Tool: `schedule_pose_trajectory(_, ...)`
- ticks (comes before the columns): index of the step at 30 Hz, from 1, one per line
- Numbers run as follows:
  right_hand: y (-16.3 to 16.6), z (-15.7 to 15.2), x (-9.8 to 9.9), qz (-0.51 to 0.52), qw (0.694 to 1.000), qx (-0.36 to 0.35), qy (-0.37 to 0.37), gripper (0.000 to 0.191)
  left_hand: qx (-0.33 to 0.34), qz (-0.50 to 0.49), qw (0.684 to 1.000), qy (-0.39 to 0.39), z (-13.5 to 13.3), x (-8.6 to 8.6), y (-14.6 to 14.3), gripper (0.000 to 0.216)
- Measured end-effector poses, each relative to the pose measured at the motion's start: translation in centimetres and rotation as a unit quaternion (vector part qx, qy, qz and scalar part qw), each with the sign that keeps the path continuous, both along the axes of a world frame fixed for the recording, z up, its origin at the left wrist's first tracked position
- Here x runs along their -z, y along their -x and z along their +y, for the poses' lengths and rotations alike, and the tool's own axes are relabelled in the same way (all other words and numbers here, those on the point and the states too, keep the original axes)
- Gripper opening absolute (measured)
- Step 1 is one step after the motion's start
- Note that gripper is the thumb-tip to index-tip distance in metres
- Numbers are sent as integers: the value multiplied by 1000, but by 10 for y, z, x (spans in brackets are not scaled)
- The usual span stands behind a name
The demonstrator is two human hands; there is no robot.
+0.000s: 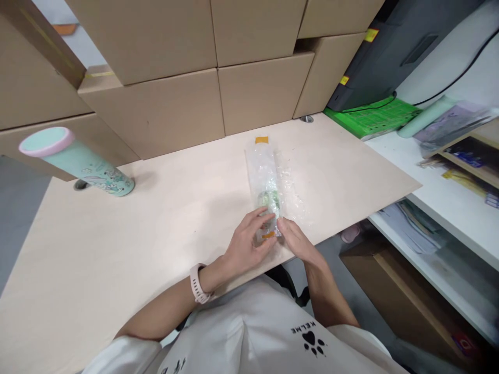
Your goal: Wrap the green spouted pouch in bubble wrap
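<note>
A strip of clear bubble wrap [260,165] lies lengthwise on the table, with orange tape [261,139] at its far end and another piece of orange tape [268,235] at the near end. Inside the near half is a small green and whitish item [274,197], blurred by the plastic. My left hand [249,241] curls over the wrapped item from the left, fingers bent on top and thumb near the close tape. From the other side, my right hand [295,240] presses its closed fingers against the wrap's right edge; its fingertips are partly hidden.
A mint-green tumbler with a pink rim [97,174] stands at the table's left. Stacked cardboard boxes [156,117] line the back. At right are a green tray [374,119], a dark grey case [385,52] and white shelves [440,202]. Loose clear plastic [294,195] lies beside the wrap.
</note>
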State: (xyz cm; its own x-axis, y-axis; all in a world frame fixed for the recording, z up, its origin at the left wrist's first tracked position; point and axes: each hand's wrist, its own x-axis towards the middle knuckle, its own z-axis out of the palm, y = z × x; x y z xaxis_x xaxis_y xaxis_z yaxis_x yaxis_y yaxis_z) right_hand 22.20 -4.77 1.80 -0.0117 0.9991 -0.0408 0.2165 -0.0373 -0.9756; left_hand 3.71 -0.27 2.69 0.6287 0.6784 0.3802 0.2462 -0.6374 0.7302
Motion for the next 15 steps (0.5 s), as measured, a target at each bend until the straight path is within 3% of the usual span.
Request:
schedule_pose_trajectory(4, -4, 1, -3, -10, 999, 10, 42, 51, 15, 105, 985, -132, 5, 11, -5, 47)
schedule_pose_trajectory(7, -10, 0, -1, -117, 991, 61, 32, 49, 5, 189, 966, -176, 12, 22, -12, 46)
schedule_pose_trajectory(9, -14, 0, 2, -235, 959, 160, -1, 47, -1, 222, 957, -187, 14, 25, -16, 44)
schedule_pose_trajectory(12, -20, 1, 7, -401, 869, 289, -17, 48, -1, 247, 949, -194, 16, 22, -19, 39)
schedule_pose_trajectory(13, -22, 2, 9, -432, 851, 299, -13, 49, 1, 251, 948, -195, 17, 21, -20, 38)
schedule_pose_trajectory(15, -27, 5, 13, -440, 856, 272, -10, 43, 3, 256, 947, -193, 18, 18, -21, 38)
